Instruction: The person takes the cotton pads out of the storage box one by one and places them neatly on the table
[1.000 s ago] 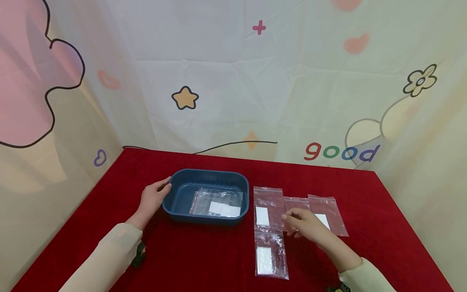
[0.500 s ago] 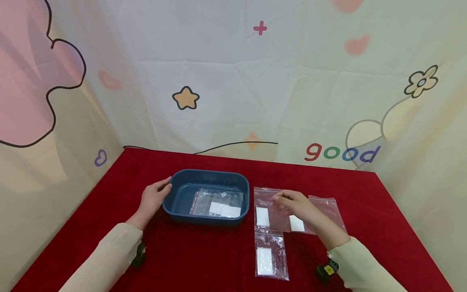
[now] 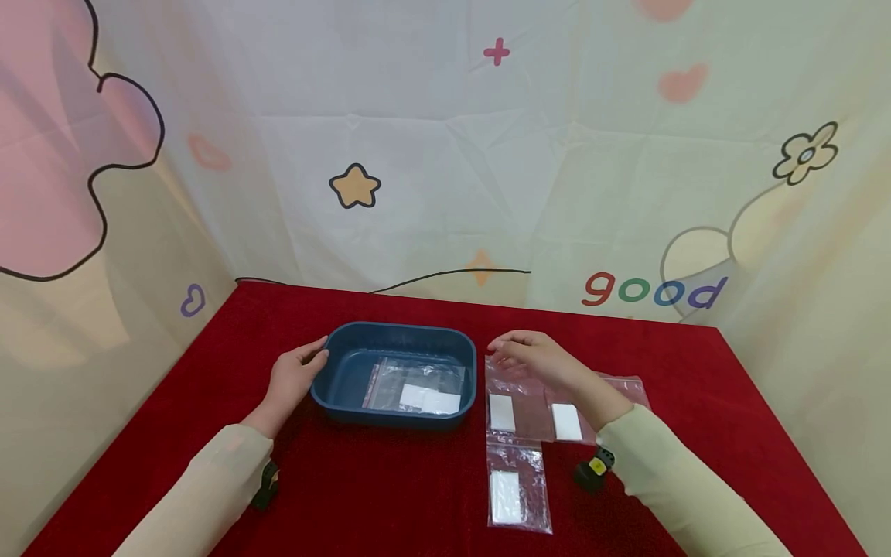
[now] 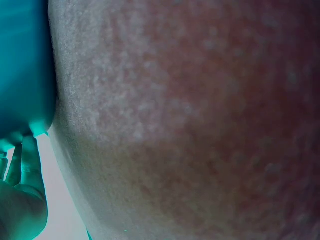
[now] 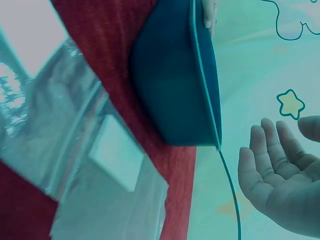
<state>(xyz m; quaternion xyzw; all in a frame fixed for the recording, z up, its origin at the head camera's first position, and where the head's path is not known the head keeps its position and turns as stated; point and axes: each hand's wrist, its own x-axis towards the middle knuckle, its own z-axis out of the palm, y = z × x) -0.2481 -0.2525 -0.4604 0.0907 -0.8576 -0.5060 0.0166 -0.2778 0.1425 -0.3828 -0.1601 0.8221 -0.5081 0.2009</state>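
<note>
At its left end, a blue plastic basin (image 3: 390, 334) has its rim pinched by my left hand (image 3: 295, 379). Inside the basin lie overlapping clear zip bags (image 3: 393, 375) with white cards. My right hand (image 3: 539, 360) hovers over the top of the upper-left zip bag (image 3: 525, 402), fingers loosely bent and holding nothing, as the right wrist view also shows. A second zip bag (image 3: 532, 480) lies below that one. To their right is a zip bag with a white card (image 3: 567, 422); another zip bag (image 3: 636, 387) is mostly behind my right forearm.
Red cloth (image 3: 369, 495) covers the table. A pale printed curtain (image 3: 445, 193) hangs behind and along both sides. Dark wrist devices sit on both of my wrists, the right one (image 3: 595, 468) near the bags.
My right hand has moved left and away from me, from the right-hand bags to the top of the upper-left bag. My left hand stays on the basin.
</note>
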